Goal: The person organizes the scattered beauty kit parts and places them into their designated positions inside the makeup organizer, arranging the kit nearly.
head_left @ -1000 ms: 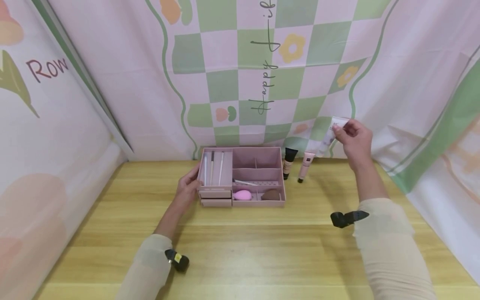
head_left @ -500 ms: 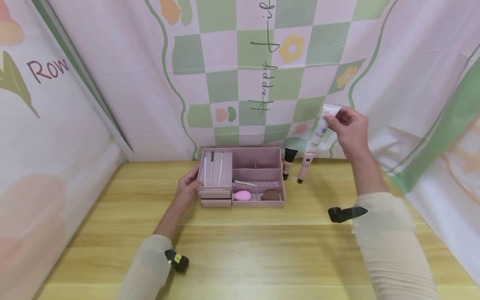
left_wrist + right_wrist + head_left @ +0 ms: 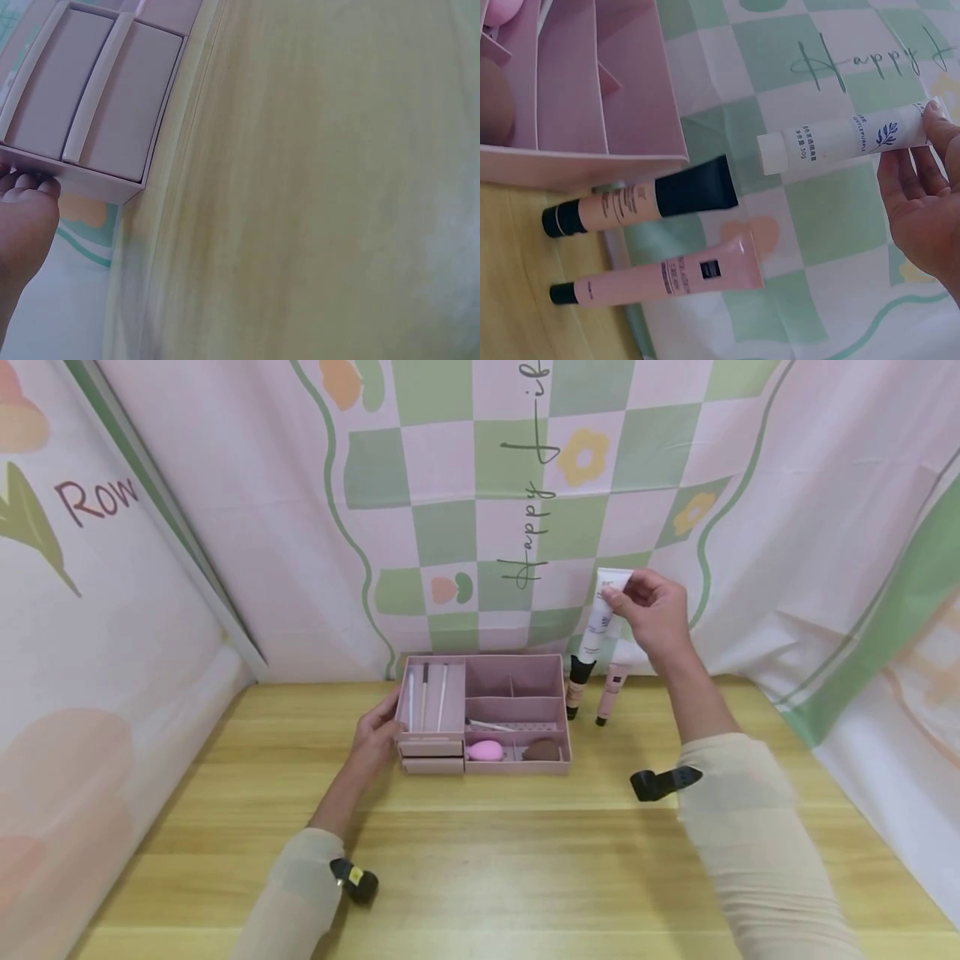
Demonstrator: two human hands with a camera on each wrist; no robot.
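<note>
My right hand point(image 3: 657, 614) pinches a white squeeze tube point(image 3: 597, 622) near its flat top end, cap pointing down. The tube hangs above the table, and its white cap point(image 3: 772, 154) is close to a black-topped beige tube point(image 3: 622, 206) in the right wrist view. That tube and a pink tube point(image 3: 613, 693) stand on their black caps to the right of a pink organizer point(image 3: 516, 767). My left hand point(image 3: 372, 735) rests against the organizer's left side, fingers point(image 3: 28, 182) touching the wall below the drawer fronts point(image 3: 124, 94).
Thin brushes point(image 3: 425, 697) lie in the organizer's left tray. A pink sponge point(image 3: 485, 751) and a brown sponge point(image 3: 542, 750) sit in its front compartments, with a white stick point(image 3: 491, 725) behind them. A checkered cloth point(image 3: 517, 527) hangs behind the wooden table point(image 3: 465, 860).
My right hand has carried the white tube left and a little up, from right of the pink tube to over the black-topped one. My left hand and the organizer have stayed in place.
</note>
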